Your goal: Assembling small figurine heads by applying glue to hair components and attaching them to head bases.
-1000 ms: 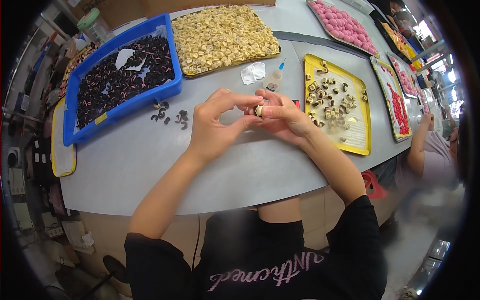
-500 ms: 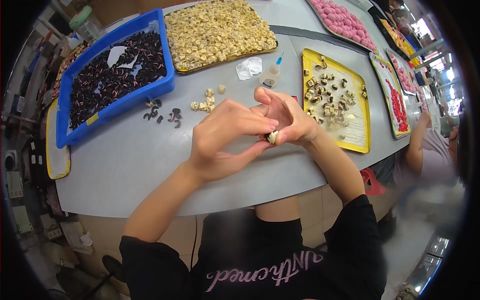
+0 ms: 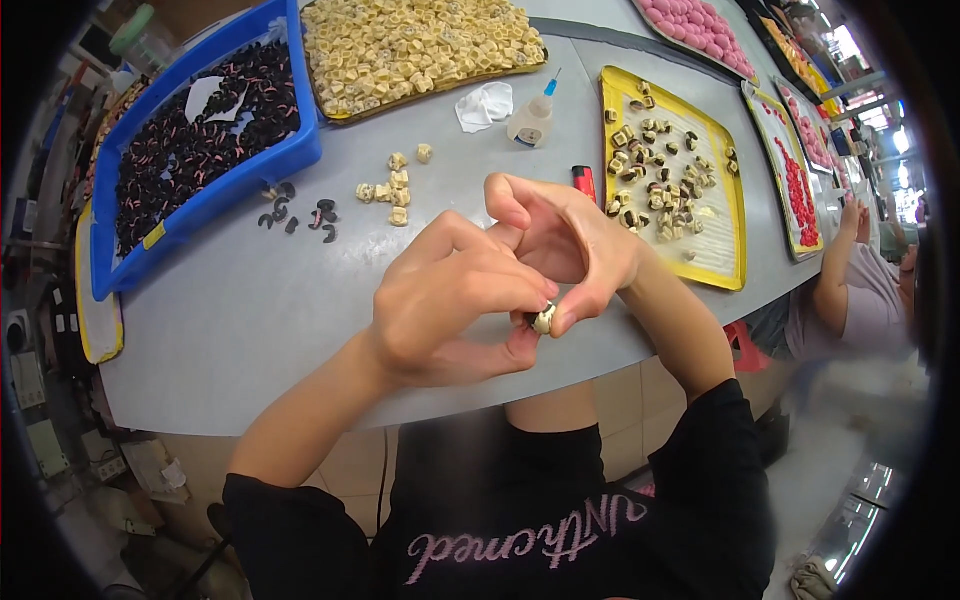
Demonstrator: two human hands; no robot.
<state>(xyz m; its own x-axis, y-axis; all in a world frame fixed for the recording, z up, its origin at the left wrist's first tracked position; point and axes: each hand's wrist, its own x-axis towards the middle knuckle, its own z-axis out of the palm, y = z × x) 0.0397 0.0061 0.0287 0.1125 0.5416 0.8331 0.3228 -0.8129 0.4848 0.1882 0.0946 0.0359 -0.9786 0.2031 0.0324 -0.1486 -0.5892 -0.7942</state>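
Observation:
Close to the table's front edge, my left hand (image 3: 450, 300) and my right hand (image 3: 585, 245) meet around a small cream-and-black piece (image 3: 543, 320). My left fingertips and thumb pinch it from the left, and my right thumb presses it from the right; the other right fingers curl above. Several loose cream cube-like pieces (image 3: 398, 180) lie on the table beyond my left hand. Next to them are curved black pieces (image 3: 280, 210), some with pink. A yellow-rimmed tray (image 3: 742, 235) to the right holds assembled cream-and-black pieces (image 3: 655, 165).
A blue bin (image 3: 308, 120) of black pieces stands at the left, beside a tray heaped with cream pieces (image 3: 420, 50). A needle-tipped bottle (image 3: 530, 125), a white cloth (image 3: 485, 106) and a red lighter-like object (image 3: 584, 182) lie mid-table. Another person (image 3: 850, 280) sits at right.
Both hands have moved slightly down and nearer to me with the piece between them. The red object shows more fully now. The table's things appear shifted a little left and up.

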